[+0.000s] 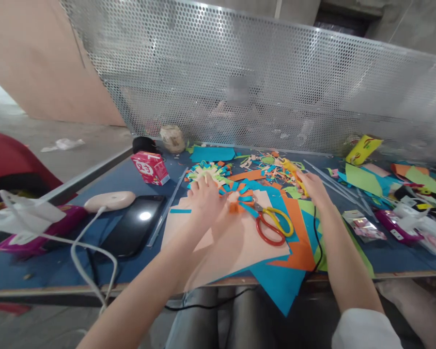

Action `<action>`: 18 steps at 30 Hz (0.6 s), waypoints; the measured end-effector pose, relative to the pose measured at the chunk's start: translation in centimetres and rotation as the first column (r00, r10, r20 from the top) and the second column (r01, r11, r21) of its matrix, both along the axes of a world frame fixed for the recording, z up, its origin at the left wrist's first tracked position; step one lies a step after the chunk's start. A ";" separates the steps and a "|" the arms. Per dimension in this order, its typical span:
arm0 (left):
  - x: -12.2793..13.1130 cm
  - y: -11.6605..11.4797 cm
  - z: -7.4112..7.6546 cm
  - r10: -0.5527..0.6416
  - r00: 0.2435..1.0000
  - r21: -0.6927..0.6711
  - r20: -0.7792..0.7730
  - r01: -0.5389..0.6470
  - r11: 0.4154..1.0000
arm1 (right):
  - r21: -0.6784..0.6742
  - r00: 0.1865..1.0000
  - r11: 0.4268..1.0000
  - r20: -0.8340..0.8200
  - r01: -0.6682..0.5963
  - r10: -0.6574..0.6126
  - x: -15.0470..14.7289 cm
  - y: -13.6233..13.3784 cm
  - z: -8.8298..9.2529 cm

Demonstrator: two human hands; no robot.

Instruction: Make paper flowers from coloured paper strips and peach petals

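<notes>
Perforated metal screen (174, 53) behind blue table (51, 271), peach panel (51, 58) at left, grey floor (107, 138), grey wall (294, 8) beyond

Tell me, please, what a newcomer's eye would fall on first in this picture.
Most likely the scissors, with red and yellow handles, on the paper sheets near the middle, beside the orange-and-blue fringed paper. Beyond them, slightly right, the right hand grips a yellow tool. The pink box, beyond the phone at left, also stands out.
</notes>
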State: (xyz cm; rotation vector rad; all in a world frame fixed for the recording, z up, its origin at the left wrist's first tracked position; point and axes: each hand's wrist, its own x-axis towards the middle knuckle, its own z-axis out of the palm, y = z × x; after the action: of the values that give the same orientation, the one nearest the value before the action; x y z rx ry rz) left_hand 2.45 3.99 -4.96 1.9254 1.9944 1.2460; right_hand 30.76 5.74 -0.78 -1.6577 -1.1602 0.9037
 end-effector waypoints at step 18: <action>12.3 6.3 2.5 -0.563 0.791 0.231 0.240 0.517 0.824 | -0.030 0.945 0.993 -0.311 -0.115 0.101 -2.4 -0.9 0.3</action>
State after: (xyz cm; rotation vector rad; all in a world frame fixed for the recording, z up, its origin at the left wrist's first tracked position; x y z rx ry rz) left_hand 14.74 10.30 -2.50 2.0145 1.1034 1.4330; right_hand 28.37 4.83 -0.49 -1.4355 -1.0259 1.2211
